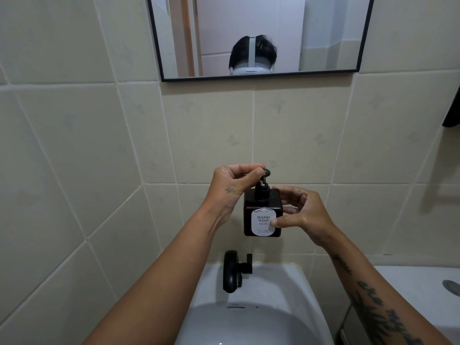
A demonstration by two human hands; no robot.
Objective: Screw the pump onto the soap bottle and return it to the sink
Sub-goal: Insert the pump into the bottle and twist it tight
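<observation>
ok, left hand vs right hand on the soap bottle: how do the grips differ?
The left hand pinches the pump head at the top, fingers curled; the right hand steadies the soap bottle body from the side, thumb on its label. The left sits higher than the right. Both touch the bottle assembly, held in the air above the sink.

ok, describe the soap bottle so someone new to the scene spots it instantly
Start at the white sink under the mirror; directly above its black faucet, two hands hold something against the beige tiled wall. That is the soap bottle: a square, dark brown body in the right hand, the left hand at its black pump. It alone carries a white "HAND SOAP" label.
</observation>
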